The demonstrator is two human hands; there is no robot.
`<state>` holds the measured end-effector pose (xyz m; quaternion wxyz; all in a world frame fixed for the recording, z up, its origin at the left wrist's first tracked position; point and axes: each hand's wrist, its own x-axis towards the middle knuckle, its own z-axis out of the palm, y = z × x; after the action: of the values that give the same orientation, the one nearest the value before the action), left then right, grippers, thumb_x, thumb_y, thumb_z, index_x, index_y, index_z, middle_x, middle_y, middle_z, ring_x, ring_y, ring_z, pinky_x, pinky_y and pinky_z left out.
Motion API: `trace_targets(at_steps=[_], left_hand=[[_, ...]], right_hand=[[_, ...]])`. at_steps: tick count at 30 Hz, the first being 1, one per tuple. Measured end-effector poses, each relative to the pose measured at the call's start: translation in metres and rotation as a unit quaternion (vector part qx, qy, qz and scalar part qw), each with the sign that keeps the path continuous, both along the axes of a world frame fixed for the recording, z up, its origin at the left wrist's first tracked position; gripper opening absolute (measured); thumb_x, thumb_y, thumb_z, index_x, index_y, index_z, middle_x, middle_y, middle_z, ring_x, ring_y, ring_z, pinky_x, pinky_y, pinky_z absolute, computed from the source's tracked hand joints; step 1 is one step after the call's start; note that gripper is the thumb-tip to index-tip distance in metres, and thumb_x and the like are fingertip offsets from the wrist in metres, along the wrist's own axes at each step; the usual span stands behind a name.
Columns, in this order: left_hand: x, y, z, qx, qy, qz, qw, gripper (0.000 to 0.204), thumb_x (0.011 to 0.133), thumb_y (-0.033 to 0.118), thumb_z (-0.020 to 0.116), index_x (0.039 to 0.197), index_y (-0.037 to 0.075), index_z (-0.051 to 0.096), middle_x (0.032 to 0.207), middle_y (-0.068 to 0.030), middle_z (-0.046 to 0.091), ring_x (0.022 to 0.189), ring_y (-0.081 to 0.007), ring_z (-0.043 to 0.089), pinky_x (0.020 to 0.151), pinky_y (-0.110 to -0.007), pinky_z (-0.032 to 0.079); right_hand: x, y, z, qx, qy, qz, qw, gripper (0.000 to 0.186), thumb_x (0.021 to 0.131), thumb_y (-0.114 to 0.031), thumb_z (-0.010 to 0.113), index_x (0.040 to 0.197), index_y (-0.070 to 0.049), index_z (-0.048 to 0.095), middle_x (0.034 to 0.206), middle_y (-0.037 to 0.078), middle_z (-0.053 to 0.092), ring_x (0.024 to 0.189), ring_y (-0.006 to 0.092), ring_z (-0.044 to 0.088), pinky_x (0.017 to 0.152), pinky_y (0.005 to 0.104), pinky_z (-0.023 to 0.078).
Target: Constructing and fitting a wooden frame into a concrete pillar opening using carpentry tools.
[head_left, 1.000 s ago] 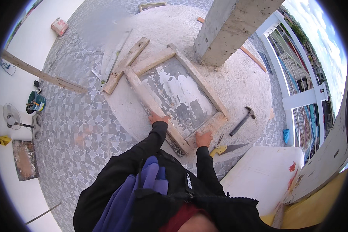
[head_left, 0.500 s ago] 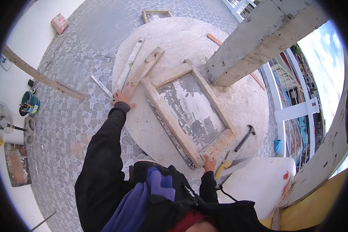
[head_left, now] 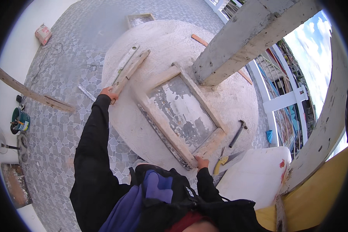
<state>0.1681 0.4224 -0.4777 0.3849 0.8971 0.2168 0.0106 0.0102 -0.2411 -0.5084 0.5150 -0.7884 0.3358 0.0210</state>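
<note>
My left hand [head_left: 109, 92] is closed round the near end of a loose, rough wooden board [head_left: 129, 74], beside a long metal level [head_left: 123, 62]. My right hand [head_left: 200, 161] grips the near corner of a rough wooden rectangular frame [head_left: 212, 141], which surrounds a flat grey panel [head_left: 179, 112] with peeling white patches. Both pieces lie on a rough, pale round platform [head_left: 120, 116]. A hammer [head_left: 237, 133] lies right of the frame, and a yellow-handled handsaw [head_left: 220, 163] lies by my right hand.
A concrete post [head_left: 239, 40] rises behind the frame. Wooden posts stand at left [head_left: 36, 92] and right [head_left: 317, 135]. A white board [head_left: 251, 178] is at the lower right. A bucket [head_left: 20, 120] and fan [head_left: 0, 141] sit leftward, a railing [head_left: 282, 100] runs rightward.
My left hand has left the frame's side, reached forward-left and taken hold of the loose board, which has shifted slightly. My right hand stays at the frame's near corner.
</note>
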Motion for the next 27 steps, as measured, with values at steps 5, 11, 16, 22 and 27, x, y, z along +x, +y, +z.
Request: trace_targets(at_steps=[5,11,16,22,27], left_hand=[[0.025,-0.065,0.076,-0.649,0.053,0.057,0.757,0.054,0.077,0.029,0.067,0.119,-0.003,0.053,0.104,-0.0171,0.064,0.089,-0.0303,0.065,0.084,-0.046,0.053],[-0.002,-0.085,0.076,-0.708,-0.038,0.089,0.699,0.058,0.085,0.026,0.060,0.133,-0.002,0.043,0.111,-0.0264,0.060,0.091,-0.0333,0.064,0.081,-0.046,0.053],[-0.061,-0.198,0.091,-0.754,-0.088,-0.052,0.648,0.066,0.082,0.024,0.063,0.140,0.003,0.038,0.118,-0.0184,0.058,0.093,-0.0241,0.062,0.076,-0.037,0.056],[-0.137,-0.320,0.109,-0.770,-0.099,-0.086,0.624,0.088,0.069,0.004,0.072,0.145,0.008,0.028,0.141,-0.0188,0.042,0.120,-0.0359,0.052,0.094,-0.048,0.051],[-0.137,-0.378,0.075,-0.549,-0.117,-0.203,0.802,0.087,0.075,0.013,0.079,0.145,0.004,0.028,0.142,-0.0150,0.043,0.125,-0.0299,0.050,0.099,-0.038,0.044]], right_hand=[[-0.029,0.029,0.011,0.182,0.082,-0.053,0.979,0.030,0.077,-0.012,0.075,0.087,0.013,0.061,0.086,0.021,0.065,0.075,0.0287,0.067,0.057,0.0467,0.056],[-0.037,0.084,0.062,0.058,0.170,0.228,0.957,0.038,0.079,-0.029,0.073,0.075,0.008,0.066,0.070,0.013,0.067,0.059,0.0213,0.066,0.053,0.0346,0.054],[-0.026,0.034,0.046,-0.170,0.161,0.366,0.901,0.050,0.081,-0.043,0.068,0.065,0.005,0.067,0.061,0.013,0.066,0.056,0.0188,0.066,0.055,0.0323,0.053],[0.049,0.086,0.145,0.140,-0.024,0.328,0.934,0.043,0.091,-0.033,0.065,0.111,0.005,0.060,0.095,0.016,0.069,0.083,0.0177,0.067,0.073,0.0312,0.054],[0.127,0.140,0.237,0.173,-0.190,0.353,0.900,0.075,0.082,-0.041,0.075,0.130,0.006,0.042,0.117,0.021,0.057,0.103,0.0223,0.059,0.087,0.0327,0.049]])
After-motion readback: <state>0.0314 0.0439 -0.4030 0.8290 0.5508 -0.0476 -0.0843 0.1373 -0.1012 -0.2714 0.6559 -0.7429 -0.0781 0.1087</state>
